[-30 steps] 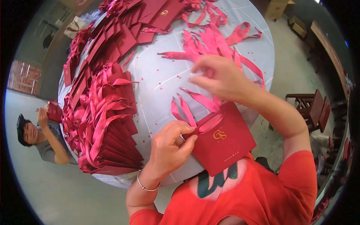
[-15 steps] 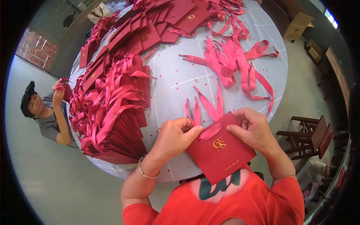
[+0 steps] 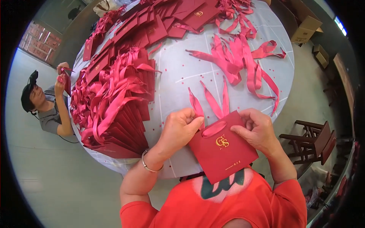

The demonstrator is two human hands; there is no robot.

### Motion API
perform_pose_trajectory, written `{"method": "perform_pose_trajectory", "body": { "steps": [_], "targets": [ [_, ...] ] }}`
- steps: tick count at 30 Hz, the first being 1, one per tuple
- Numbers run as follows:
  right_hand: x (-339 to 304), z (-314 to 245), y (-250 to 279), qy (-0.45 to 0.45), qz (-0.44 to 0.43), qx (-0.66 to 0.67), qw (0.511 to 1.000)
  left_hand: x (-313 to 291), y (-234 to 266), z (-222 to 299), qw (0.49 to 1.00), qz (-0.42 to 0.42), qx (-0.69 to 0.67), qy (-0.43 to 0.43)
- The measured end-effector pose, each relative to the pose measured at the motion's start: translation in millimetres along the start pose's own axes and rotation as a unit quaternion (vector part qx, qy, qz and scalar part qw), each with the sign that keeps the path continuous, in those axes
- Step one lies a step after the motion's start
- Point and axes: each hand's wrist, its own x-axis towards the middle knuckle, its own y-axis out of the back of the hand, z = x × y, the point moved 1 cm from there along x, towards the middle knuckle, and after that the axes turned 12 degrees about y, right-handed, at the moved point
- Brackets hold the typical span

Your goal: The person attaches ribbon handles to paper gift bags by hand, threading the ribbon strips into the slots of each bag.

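A small dark red paper bag (image 3: 228,159) with a gold emblem lies tilted in front of my chest. My right hand (image 3: 256,129) grips its upper right edge, thumb on the front face and fingers behind. At the upper left corner, my left hand (image 3: 176,129) pinches a pink ribbon (image 3: 195,102) between thumb and fingers. A ribbon loop (image 3: 214,130) crosses the front of the bag near its top edge. Two pointed ribbon tails (image 3: 213,100) stretch away from the bag over the table. The fingers behind the bag are hidden.
The round table has a pale cloth (image 3: 175,91) dotted with small red bits. Loose pink ribbons (image 3: 237,64) lie at right. Ribboned bags (image 3: 118,98) stand packed at left, and flat bags (image 3: 156,28) pile behind. A person (image 3: 47,102) handles a bag at far left. A wooden stool (image 3: 311,140) stands right.
My left hand has shifted slightly and drawn the ribbon at the bag's left corner; its two separate ends now show as one longer strand. My right hand keeps its hold.
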Motion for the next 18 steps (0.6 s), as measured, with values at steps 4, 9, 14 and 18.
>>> {"method": "perform_pose_trajectory", "body": {
  "steps": [4, 9, 14, 18],
  "targets": [
    [-2.2, -1.4, -1.8, 0.012, 0.017, -0.011, 1.0, 2.7, 0.7, 0.4, 0.999, 0.025, 0.032, -0.018],
    [-4.6, -4.8, -5.2, 0.027, 0.025, -0.036, 0.999, 7.9, 1.7, -12.9, 0.999, 0.012, -0.03, -0.036],
    [-9.8, -4.1, -5.9, 0.027, 0.015, -0.028, 0.999, 4.9, 6.6, 4.1, 0.992, 0.0, -0.128, 0.023],
    [-10.0, 1.3, -9.0, 0.016, 0.012, -0.024, 0.999, 9.1, 7.9, 1.3, 0.99, 0.009, -0.14, 0.012]
  ]
}}
